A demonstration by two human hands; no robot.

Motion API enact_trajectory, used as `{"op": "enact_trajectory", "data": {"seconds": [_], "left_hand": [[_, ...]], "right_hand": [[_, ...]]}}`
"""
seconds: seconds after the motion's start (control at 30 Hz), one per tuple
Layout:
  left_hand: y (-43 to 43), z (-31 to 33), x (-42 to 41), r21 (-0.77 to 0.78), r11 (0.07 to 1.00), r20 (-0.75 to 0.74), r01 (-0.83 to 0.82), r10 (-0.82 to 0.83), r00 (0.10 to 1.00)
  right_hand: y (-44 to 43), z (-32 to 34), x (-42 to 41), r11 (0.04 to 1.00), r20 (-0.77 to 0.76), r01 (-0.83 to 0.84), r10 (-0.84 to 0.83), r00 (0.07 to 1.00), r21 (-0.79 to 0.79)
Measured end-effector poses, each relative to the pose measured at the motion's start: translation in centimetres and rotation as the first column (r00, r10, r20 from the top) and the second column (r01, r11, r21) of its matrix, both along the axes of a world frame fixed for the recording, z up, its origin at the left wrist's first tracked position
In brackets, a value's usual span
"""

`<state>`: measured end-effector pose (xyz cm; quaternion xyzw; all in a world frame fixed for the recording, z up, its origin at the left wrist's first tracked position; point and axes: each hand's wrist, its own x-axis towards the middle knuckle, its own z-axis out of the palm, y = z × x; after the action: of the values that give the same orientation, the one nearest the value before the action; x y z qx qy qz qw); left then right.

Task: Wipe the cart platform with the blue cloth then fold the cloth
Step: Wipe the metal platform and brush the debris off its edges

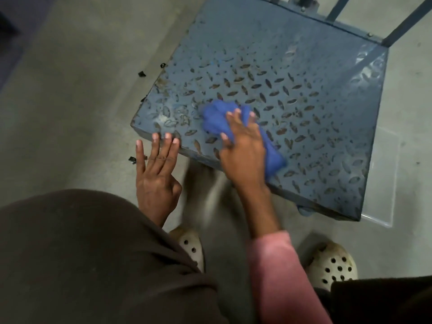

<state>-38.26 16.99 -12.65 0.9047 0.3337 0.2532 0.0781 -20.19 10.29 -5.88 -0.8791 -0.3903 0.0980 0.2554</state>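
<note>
Near: pale perforated clogs (pixel 332 265) | left hand (pixel 156 174) fingers straight and spread, tips touching near-left edge of cart platform (pixel 304 78) | right hand (pixel 243 155) flat, fingers apart, pressing bunched blue cloth (pixel 215 118) onto platform's near-left area | far right: blue upright bars (pixel 406 22).

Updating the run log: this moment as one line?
wiping | right hand presses blue cloth on cart platform | left hand at platform edge | fold pending

Right hand (pixel 243 157) atop blue cloth (pixel 216 118)
</note>
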Motion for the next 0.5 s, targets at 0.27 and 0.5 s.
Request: {"op": "enact_trajectory", "data": {"seconds": [0.27,0.5], "left_hand": [[2.1,-0.1,-1.3,0.019,0.998,-0.022,-0.061,0.061,0.998],[1.6,0.8,-0.9,0.008,0.998,-0.05,-0.067,0.067,0.996]], "right_hand": [[-1.3,0.1,-3.2,0.924,-0.113,-0.367,0.378,0.919,0.104],[1.1,0.3,0.3,0.993,-0.057,-0.089,0.093,0.994,0.073]]}}
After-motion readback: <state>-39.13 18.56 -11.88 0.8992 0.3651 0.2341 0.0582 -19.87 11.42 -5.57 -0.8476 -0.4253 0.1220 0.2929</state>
